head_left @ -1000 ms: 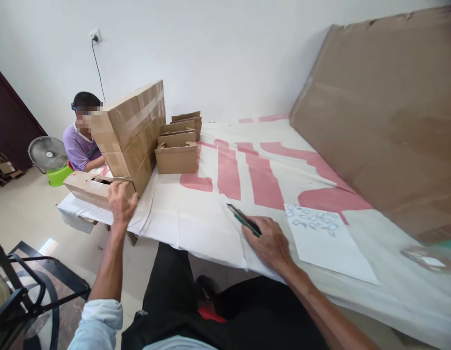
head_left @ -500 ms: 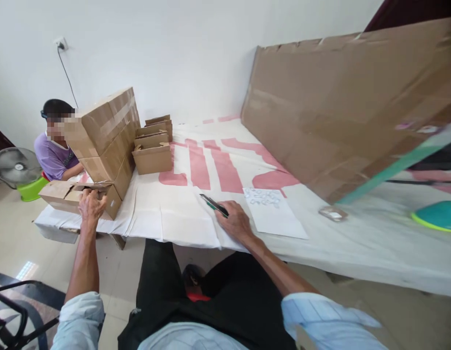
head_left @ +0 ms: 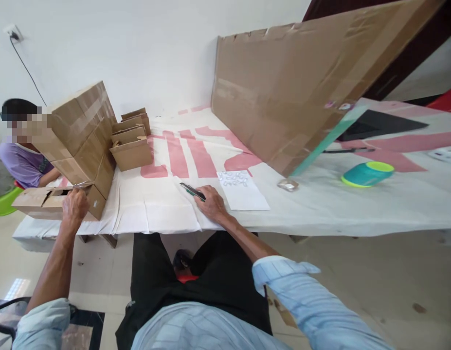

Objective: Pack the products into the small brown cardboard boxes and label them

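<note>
My left hand [head_left: 75,210] is closed at the torn opening of a low cardboard box [head_left: 37,210] at the table's left end. Its fingers curl over the opening's edge, and the fingertips are partly hidden. My right hand [head_left: 211,204] rests on the cloth-covered table, closed around a utility knife [head_left: 192,191] that points left and away from me. Just right of that hand lies a white sheet of paper [head_left: 247,197] with small drawn shapes along its top.
Behind the low box rise stacked taped cartons [head_left: 87,141], with small open boxes [head_left: 132,154] beside them. A large cardboard panel [head_left: 279,92] leans at the back right. A small packet [head_left: 287,184] and a teal-and-lime object [head_left: 367,174] lie right. A person [head_left: 23,158] sits far left.
My view has swung right, so things appear farther left and more of the table's right side shows. My left fingers look more tightly curled at the box opening. The knife stays in my right hand.
</note>
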{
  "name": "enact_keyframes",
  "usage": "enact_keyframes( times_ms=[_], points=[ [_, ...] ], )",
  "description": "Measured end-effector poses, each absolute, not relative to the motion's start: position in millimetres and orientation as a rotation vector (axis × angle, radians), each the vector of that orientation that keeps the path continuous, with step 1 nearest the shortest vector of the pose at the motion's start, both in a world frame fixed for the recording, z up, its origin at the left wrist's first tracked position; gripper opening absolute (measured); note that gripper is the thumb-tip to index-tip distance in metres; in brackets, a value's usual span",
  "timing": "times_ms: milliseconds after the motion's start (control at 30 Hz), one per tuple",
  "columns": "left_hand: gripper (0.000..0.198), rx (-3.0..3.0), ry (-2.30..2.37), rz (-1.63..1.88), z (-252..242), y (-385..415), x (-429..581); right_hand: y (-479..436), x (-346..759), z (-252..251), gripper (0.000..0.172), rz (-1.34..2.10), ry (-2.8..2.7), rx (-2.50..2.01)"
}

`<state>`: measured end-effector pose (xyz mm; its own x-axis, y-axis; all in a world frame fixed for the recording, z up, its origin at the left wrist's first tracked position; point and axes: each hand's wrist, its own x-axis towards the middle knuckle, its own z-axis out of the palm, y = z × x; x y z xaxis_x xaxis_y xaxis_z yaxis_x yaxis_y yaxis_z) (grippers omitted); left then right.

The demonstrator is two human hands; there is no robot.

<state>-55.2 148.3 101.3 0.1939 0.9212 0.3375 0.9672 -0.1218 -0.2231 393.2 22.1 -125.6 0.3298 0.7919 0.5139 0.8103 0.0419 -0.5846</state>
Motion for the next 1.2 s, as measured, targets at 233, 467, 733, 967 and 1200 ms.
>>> enact_keyframes(
  times_ms=[233,467,733,967,1200],
  points=[
    [0.031,-2.151,-1.730,-0.227,102.2,143.1,-54.2,23.8,392.7,-127.2,0.024,-0.033,-1.447,-1.684],
    [0.023,-2.210,-1.664,-0.348,86.6,114.0,-12.4,22.0,392.8,-127.2,0.023,-0.031,-1.466,-1.692],
    [0.012,-2.567,-1.390,-0.983,64.3,59.5,52.5,18.9,394.4,-135.2,0.023,-0.104,-1.501,-1.672],
    [0.063,-2.171,-2.020,-1.835,52.1,104.7,-42.1,15.4,393.6,-130.6,0.022,-0.165,-1.500,-1.660],
    [0.086,-2.679,-2.029,-2.209,0.5,90.1,-33.0,11.8,348.3,-95.0,0.036,0.129,-1.383,-1.457]
  ],
)
